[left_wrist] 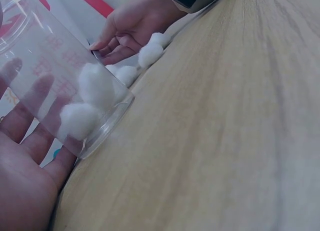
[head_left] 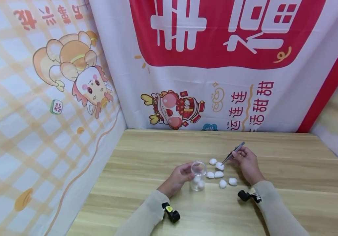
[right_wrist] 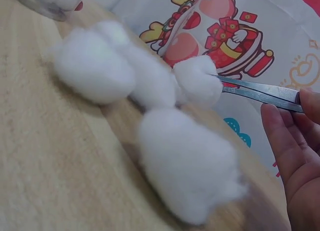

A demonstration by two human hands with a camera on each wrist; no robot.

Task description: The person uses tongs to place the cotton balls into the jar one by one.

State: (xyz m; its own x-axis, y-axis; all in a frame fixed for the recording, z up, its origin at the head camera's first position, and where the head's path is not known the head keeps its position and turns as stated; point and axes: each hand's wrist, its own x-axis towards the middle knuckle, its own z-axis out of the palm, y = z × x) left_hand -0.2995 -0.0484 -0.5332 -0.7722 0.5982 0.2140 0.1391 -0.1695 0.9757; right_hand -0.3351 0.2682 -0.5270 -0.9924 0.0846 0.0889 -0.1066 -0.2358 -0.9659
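Note:
A clear plastic jar (head_left: 198, 184) stands on the table with cotton balls (left_wrist: 80, 120) at its bottom. My left hand (head_left: 178, 179) holds it from the left side, with fingers showing through the wall in the left wrist view. Between thumb and fingers my right hand (head_left: 249, 166) pinches metal tweezers (right_wrist: 265, 92). Their tips touch a cotton ball (right_wrist: 198, 82), pressing into its side; whether it is lifted off the table I cannot tell. Several more cotton balls (right_wrist: 187, 163) lie loose between the jar and my right hand.
The wood-grain table (head_left: 145, 150) ends at a hanging printed cloth (head_left: 222, 75) behind. A patterned cloth (head_left: 68, 131) rises along the left side. Black wrist cameras (head_left: 173, 215) sit on both sleeves.

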